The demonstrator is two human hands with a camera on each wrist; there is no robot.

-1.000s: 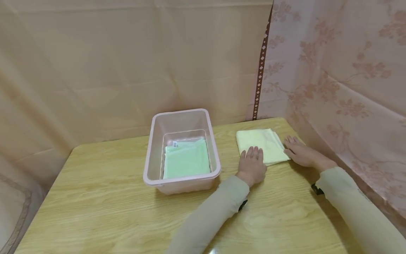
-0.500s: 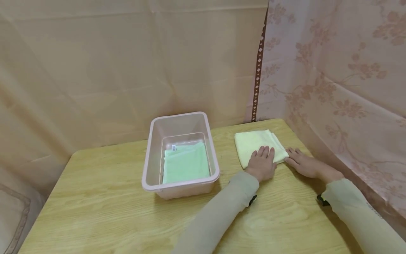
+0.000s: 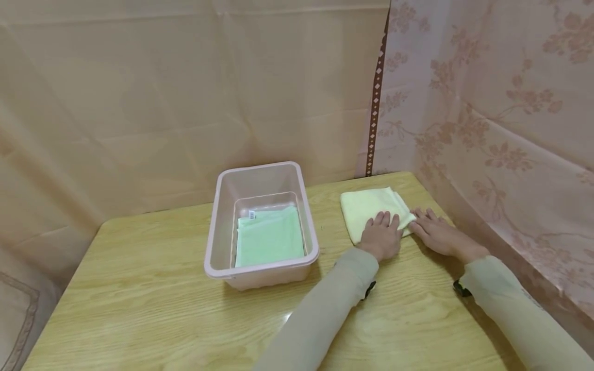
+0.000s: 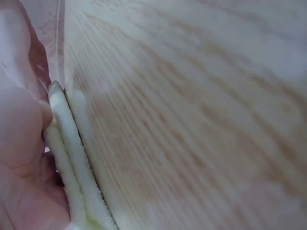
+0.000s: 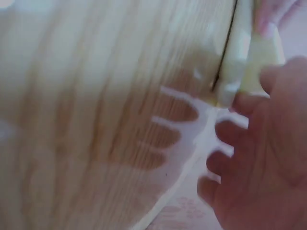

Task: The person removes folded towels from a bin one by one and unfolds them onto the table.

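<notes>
- Left hand [image 3: 381, 235]: lies flat, fingers straight and together, palm down on the near edge of the folded pale-yellow square towel [image 3: 368, 208]. Judged to be pinning the layers so the fold stays put. The left wrist view shows the stacked towel edges under the palm.
- Right hand [image 3: 438, 234]: just right of the towel, fingers extended and slightly spread, tips at the towel's near right corner. It grips nothing; judged to be steadying or squaring that corner.
- Light wood-grain table [image 3: 162, 309]: carries the towel near its far right corner.
- Pink translucent rectangular plastic bin [image 3: 218, 226]: stands left of the towel, apart from it, open side up. A folded mint-green cloth [image 3: 270, 238] lies flat on its floor.
- Beige and floral pink curtains [image 3: 487, 103]: hang beyond and right of the towel, closing off the table.
</notes>
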